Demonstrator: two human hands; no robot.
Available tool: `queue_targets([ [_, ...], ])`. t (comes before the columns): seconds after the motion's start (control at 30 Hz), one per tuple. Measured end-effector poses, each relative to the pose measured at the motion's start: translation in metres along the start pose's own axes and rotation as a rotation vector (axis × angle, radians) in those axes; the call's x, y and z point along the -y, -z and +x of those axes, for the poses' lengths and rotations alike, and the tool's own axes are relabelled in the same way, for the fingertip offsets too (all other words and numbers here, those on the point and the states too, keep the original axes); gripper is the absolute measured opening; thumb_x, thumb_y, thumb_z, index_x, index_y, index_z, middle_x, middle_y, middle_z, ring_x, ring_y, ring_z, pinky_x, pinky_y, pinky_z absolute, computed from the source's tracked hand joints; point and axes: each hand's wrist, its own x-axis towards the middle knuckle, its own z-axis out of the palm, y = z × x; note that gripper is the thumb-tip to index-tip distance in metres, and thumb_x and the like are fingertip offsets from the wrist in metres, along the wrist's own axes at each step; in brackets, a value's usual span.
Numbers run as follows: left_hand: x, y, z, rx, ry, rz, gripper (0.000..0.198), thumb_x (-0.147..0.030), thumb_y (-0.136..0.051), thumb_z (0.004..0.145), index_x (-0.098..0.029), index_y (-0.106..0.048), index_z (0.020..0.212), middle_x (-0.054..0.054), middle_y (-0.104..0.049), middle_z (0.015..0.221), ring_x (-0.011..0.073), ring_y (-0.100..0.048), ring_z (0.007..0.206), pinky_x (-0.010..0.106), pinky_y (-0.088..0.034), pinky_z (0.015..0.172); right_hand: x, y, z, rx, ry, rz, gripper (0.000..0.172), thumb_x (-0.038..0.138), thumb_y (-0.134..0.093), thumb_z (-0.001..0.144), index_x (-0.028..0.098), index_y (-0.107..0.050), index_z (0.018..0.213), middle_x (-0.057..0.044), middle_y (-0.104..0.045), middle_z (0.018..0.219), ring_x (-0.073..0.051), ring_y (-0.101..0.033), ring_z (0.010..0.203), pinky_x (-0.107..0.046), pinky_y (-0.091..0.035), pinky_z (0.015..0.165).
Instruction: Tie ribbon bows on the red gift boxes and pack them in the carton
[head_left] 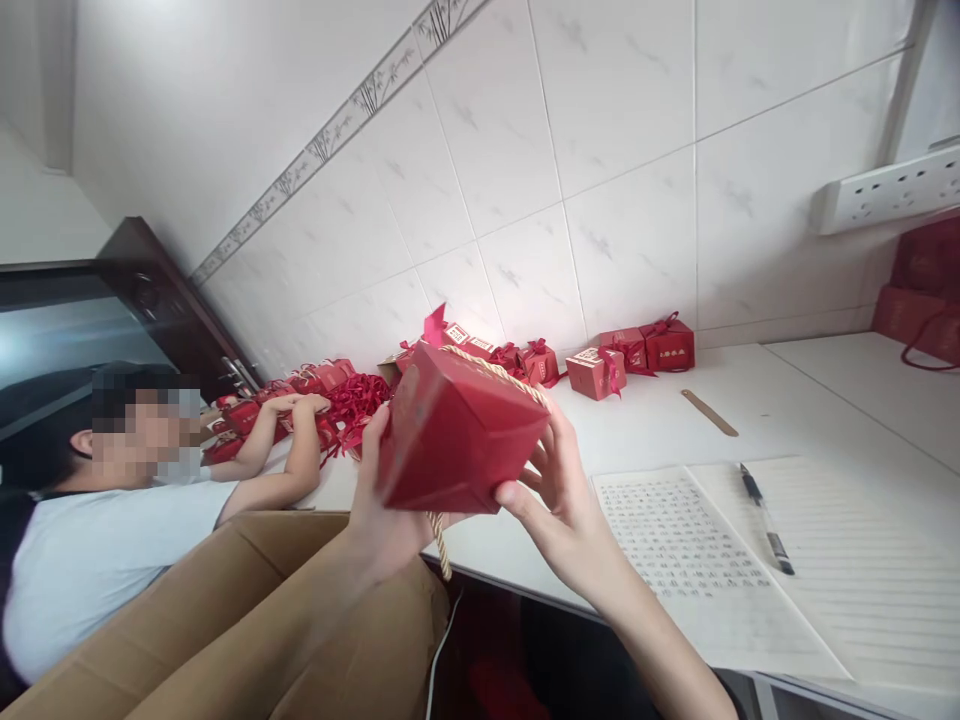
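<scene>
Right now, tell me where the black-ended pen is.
At the right of the head view, the black-ended pen lies on the open notebook's right-hand page, beside the handwriting, right of the right hand.

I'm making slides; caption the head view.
The left hand and right hand hold a red box with gold cord near an open notebook.

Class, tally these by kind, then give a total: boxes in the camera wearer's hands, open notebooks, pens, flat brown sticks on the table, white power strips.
Held red box: 1
Open notebook: 1
Pen: 1
Flat brown stick: 1
White power strip: 1
Total: 5
</scene>
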Motion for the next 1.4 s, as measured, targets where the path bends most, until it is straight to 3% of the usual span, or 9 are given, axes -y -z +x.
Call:
queue_targets([
  [0.23, 0.006, -0.001, -0.017, 0.053, -0.450, 0.535, 0.089, -0.041, -0.079, 0.059, -0.022, -0.033, 0.133, 0.011, -0.052, 0.128, 0.0304, -0.052, 0.118, 0.038, -0.045, 0.098, -0.028, 0.038, -0.025, -0.127, -0.123, 0.192, 0.066, 0.070, -0.031, 0.088, 0.033, -0.027, 0.143, -0.011, -0.036, 0.147, -0.028, -0.049, 0.124, -0.049, -0.048, 0.093],
  [0.5, 0.013, -0.002, -0.023, 0.113, -0.823, 0.940, 0.108, -0.029, -0.085, 0.047, -0.023, -0.026, 0.137, 0.015, -0.043, 0.132, 0.0326, -0.049, 0.120, 0.041, -0.045, 0.097, -0.032, 0.043, -0.042, -0.169, -0.223, 0.158, 0.059, 0.064, -0.038, 0.088, 0.027, -0.042, 0.134, -0.012, -0.052, 0.134, -0.028, -0.058, 0.113, -0.044, -0.050, 0.089],
  [0.67, 0.014, 0.000, -0.022, 0.101, -0.887, 1.061, 0.112, -0.031, -0.085, 0.050, -0.024, -0.021, 0.141, 0.016, -0.042, 0.135, 0.0339, -0.047, 0.122, 0.045, -0.042, 0.100, -0.023, 0.049, -0.047, -0.261, -0.101, -0.170, 0.046, 0.054, -0.035, 0.094, 0.024, -0.054, 0.123, -0.012, -0.056, 0.126, -0.029, -0.055, 0.114, -0.046, -0.051, 0.086],
  [0.73, 0.013, 0.001, -0.019, 0.125, -0.941, 1.161, 0.108, -0.032, -0.084, 0.052, -0.025, -0.023, 0.141, 0.015, -0.045, 0.134, 0.0343, -0.046, 0.123, 0.048, -0.038, 0.104, -0.006, 0.045, -0.046, -0.392, 0.058, -0.430, 0.036, 0.044, -0.044, 0.093, 0.026, -0.053, 0.123, -0.011, -0.051, 0.130, -0.030, -0.048, 0.122, -0.051, -0.046, 0.094],
  [0.8, 0.012, 0.001, -0.017, 0.184, -0.989, 1.263, 0.101, -0.034, -0.082, 0.055, -0.025, -0.029, 0.140, 0.013, -0.049, 0.132, 0.0343, -0.044, 0.123, 0.050, -0.032, 0.107, 0.015, 0.037, -0.042, -0.352, 0.246, -0.657, 0.034, 0.036, -0.055, 0.089, 0.028, -0.054, 0.123, -0.010, -0.046, 0.131, -0.031, -0.043, 0.125, -0.054, -0.040, 0.101],
  [0.9, 0.010, -0.004, -0.014, 0.264, -0.952, 1.296, 0.083, -0.037, -0.080, 0.060, -0.024, -0.041, 0.132, 0.012, -0.053, 0.130, 0.0342, -0.044, 0.124, 0.052, -0.025, 0.110, 0.036, 0.025, -0.032, -0.096, 0.367, -0.837, 0.041, 0.031, -0.065, 0.084, 0.027, -0.054, 0.124, -0.011, -0.044, 0.132, -0.033, -0.038, 0.129, -0.057, -0.037, 0.103],
  [1.0, 0.008, -0.009, -0.014, 0.240, -0.850, 1.200, 0.072, -0.040, -0.081, 0.058, -0.023, -0.051, 0.121, 0.011, -0.057, 0.125, 0.0348, -0.046, 0.122, 0.053, -0.027, 0.110, 0.042, 0.021, -0.026, 0.028, 0.395, -0.803, 0.021, 0.020, -0.062, 0.085, 0.024, -0.061, 0.105, -0.010, -0.050, 0.124, -0.032, -0.041, 0.127, -0.054, -0.042, 0.100],
  [1.2, 0.009, -0.002, -0.019, 0.259, -0.863, 1.002, 0.103, -0.031, -0.087, 0.047, -0.025, -0.036, 0.136, 0.013, -0.047, 0.134, 0.0335, -0.046, 0.124, 0.048, -0.037, 0.106, 0.041, 0.028, -0.036, -0.039, 0.496, -0.636, 0.018, 0.005, -0.058, 0.081, 0.020, -0.063, 0.090, -0.008, -0.056, 0.103, -0.028, -0.053, 0.111, -0.046, -0.052, 0.087],
  [1.4, 0.013, 0.003, -0.026, 0.178, -0.640, 0.848, 0.103, -0.032, -0.088, 0.040, -0.022, -0.043, 0.131, 0.015, -0.048, 0.133, 0.0352, -0.045, 0.124, 0.049, -0.035, 0.108, 0.042, 0.027, -0.042, -0.065, 0.494, -0.608, 0.018, 0.009, -0.063, 0.080, 0.021, -0.065, 0.093, -0.008, -0.057, 0.097, -0.029, -0.056, 0.105, -0.048, -0.051, 0.083],
])
